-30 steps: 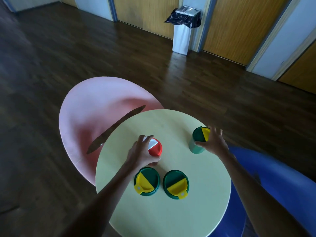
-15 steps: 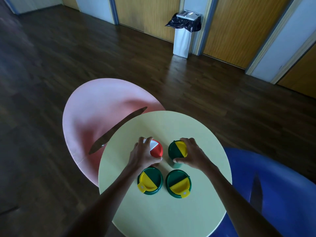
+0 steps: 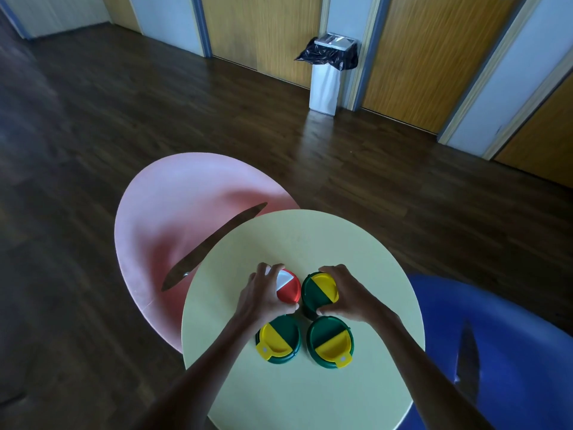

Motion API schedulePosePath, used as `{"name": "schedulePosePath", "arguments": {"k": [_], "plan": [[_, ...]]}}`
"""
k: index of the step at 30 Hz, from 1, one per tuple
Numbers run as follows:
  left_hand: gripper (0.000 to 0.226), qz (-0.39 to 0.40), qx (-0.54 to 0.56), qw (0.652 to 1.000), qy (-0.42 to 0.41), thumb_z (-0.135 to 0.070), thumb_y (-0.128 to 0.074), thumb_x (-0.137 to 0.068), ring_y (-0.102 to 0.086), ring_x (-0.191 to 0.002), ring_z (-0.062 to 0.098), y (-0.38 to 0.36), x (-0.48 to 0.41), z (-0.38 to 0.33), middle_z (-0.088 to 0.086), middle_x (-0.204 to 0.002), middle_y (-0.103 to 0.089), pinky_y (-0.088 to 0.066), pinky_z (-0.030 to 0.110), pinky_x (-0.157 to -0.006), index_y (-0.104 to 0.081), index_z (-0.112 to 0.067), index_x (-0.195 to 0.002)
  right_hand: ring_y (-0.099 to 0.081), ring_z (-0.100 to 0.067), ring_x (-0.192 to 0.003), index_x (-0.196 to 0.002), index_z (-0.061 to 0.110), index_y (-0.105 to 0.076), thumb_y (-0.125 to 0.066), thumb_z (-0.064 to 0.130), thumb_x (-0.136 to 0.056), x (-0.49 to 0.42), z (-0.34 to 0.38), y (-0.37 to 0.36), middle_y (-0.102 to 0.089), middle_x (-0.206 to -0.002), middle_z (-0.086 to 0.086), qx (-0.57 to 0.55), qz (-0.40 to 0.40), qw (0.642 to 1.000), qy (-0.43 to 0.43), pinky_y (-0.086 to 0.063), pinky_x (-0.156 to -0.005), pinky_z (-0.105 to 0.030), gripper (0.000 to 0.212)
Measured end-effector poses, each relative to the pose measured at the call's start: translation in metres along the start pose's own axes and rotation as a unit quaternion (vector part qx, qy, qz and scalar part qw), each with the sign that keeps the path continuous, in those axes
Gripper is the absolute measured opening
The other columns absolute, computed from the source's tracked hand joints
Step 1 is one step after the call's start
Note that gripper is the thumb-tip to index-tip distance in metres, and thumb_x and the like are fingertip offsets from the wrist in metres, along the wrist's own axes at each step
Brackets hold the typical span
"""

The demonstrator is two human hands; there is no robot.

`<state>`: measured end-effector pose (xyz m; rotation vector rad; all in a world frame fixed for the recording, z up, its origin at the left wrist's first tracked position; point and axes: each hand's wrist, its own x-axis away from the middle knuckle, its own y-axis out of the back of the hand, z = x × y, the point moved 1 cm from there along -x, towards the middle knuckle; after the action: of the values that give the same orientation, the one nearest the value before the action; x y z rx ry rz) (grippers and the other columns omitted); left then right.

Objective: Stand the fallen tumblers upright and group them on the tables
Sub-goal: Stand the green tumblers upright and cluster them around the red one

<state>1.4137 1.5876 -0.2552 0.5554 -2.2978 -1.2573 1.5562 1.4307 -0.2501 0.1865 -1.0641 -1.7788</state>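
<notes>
Several tumblers stand upright in a tight cluster on the round yellow table (image 3: 310, 240). My left hand (image 3: 259, 294) grips the tumbler with the red and white lid (image 3: 290, 290). My right hand (image 3: 350, 294) grips a green tumbler with a green and yellow lid (image 3: 317, 291), right beside the red one. Two more green tumblers with yellow flip lids stand nearer to me, one on the left (image 3: 277, 339) and one on the right (image 3: 330, 341).
A lower pink round table (image 3: 173, 206) lies to the left, partly under the yellow one. A blue round table (image 3: 508, 342) sits lower right. A white bin with a black bag (image 3: 328, 72) stands against the far wall. Dark wood floor surrounds the tables.
My right hand has carried the green tumbler leftward from the table's right side into the cluster beside the red-lidded one. My left hand stayed on the red-lidded tumbler.
</notes>
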Motion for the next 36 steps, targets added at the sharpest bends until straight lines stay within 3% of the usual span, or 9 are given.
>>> {"name": "schedulePosePath", "arguments": {"k": [9, 16, 18, 22, 25, 27, 31, 36], "plan": [[0.092, 0.008, -0.008, 1.000, -0.015, -0.055, -0.074, -0.063, -0.046, -0.120, 0.025, 0.000, 0.002, 0.003, 0.002, -0.135, -0.037, -0.051, 0.039, -0.085, -0.027, -0.032, -0.139, -0.042, -0.020, -0.127, -0.142, 0.028, -0.029, -0.082, 0.033, -0.068, 0.001, -0.001, 0.001, -0.031, -0.141, -0.001, -0.032, 0.013, 0.999, -0.011, -0.043, -0.100, -0.032, 0.091], [0.088, -0.024, 0.021, 0.998, -0.051, -0.063, -0.056, -0.074, -0.043, -0.128, 0.025, -0.002, 0.009, 0.016, 0.001, -0.147, -0.036, -0.050, 0.043, -0.092, -0.016, -0.032, -0.145, -0.033, -0.012, -0.135, -0.145, 0.032, -0.026, -0.072, 0.039, -0.079, 0.019, 0.001, -0.004, -0.029, -0.148, 0.006, -0.121, -0.042, 0.991, -0.023, -0.032, -0.102, -0.025, 0.080], [0.079, -0.088, 0.068, 0.991, -0.071, -0.062, -0.051, -0.078, -0.045, -0.127, 0.018, -0.002, 0.022, 0.021, -0.002, -0.143, -0.043, -0.048, 0.037, -0.095, -0.025, -0.025, -0.143, -0.034, -0.011, -0.134, -0.144, 0.033, -0.028, -0.070, 0.045, -0.079, 0.036, -0.003, -0.009, -0.032, -0.147, 0.007, -0.169, -0.099, 0.980, -0.039, -0.035, -0.105, -0.030, 0.079], [0.062, -0.201, 0.216, 0.952, -0.080, -0.045, -0.061, -0.079, -0.037, -0.117, -0.006, -0.011, 0.069, 0.028, -0.015, -0.124, -0.044, -0.032, 0.006, -0.095, -0.037, -0.025, -0.133, -0.040, -0.011, -0.129, -0.141, 0.029, -0.032, -0.069, 0.060, -0.063, 0.078, -0.012, -0.041, -0.039, -0.135, 0.010, -0.239, -0.165, 0.952, -0.095, -0.042, -0.101, -0.033, 0.092], [0.077, -0.164, 0.244, 0.954, -0.053, -0.050, -0.068, -0.070, -0.035, -0.119, -0.008, -0.029, 0.095, 0.035, -0.019, -0.124, -0.038, -0.028, -0.001, -0.092, -0.035, -0.024, -0.135, -0.041, -0.011, -0.127, -0.143, 0.025, -0.029, -0.072, 0.066, -0.048, 0.096, -0.012, -0.070, -0.037, -0.132, 0.010, -0.246, -0.140, 0.952, -0.118, -0.045, -0.100, -0.034, 0.112], [0.090, -0.109, 0.239, 0.964, -0.042, -0.053, -0.072, -0.063, -0.035, -0.119, -0.006, -0.038, 0.102, 0.037, -0.023, -0.123, -0.035, -0.029, -0.002, -0.089, -0.031, -0.024, -0.137, -0.042, -0.011, -0.124, -0.143, 0.022, -0.026, -0.077, 0.062, -0.046, 0.100, -0.011, -0.083, -0.037, -0.132, 0.009, -0.231, -0.134, 0.956, -0.124, -0.044, -0.098, -0.028, 0.117], [0.096, -0.042, 0.243, 0.969, -0.018, -0.054, -0.076, -0.057, -0.039, -0.113, -0.012, -0.044, 0.102, 0.033, -0.018, -0.124, -0.037, -0.030, -0.004, -0.083, -0.030, -0.028, -0.138, -0.049, -0.013, -0.113, -0.136, 0.020, -0.033, -0.087, 0.038, -0.058, 0.097, -0.007, -0.095, -0.047, -0.126, 0.005, -0.214, -0.171, 0.955, -0.112, -0.038, -0.083, -0.008, 0.096], [0.089, -0.059, 0.252, 0.966, -0.012, -0.046, -0.082, -0.055, -0.039, -0.111, -0.018, -0.042, 0.100, 0.037, -0.021, -0.117, -0.046, -0.031, -0.003, -0.085, -0.039, -0.028, -0.131, -0.048, -0.013, -0.113, -0.139, 0.021, -0.031, -0.085, 0.034, -0.064, 0.093, -0.009, -0.093, -0.046, -0.126, 0.007, -0.202, -0.162, 0.960, -0.107, -0.041, -0.088, -0.019, 0.094]]}}
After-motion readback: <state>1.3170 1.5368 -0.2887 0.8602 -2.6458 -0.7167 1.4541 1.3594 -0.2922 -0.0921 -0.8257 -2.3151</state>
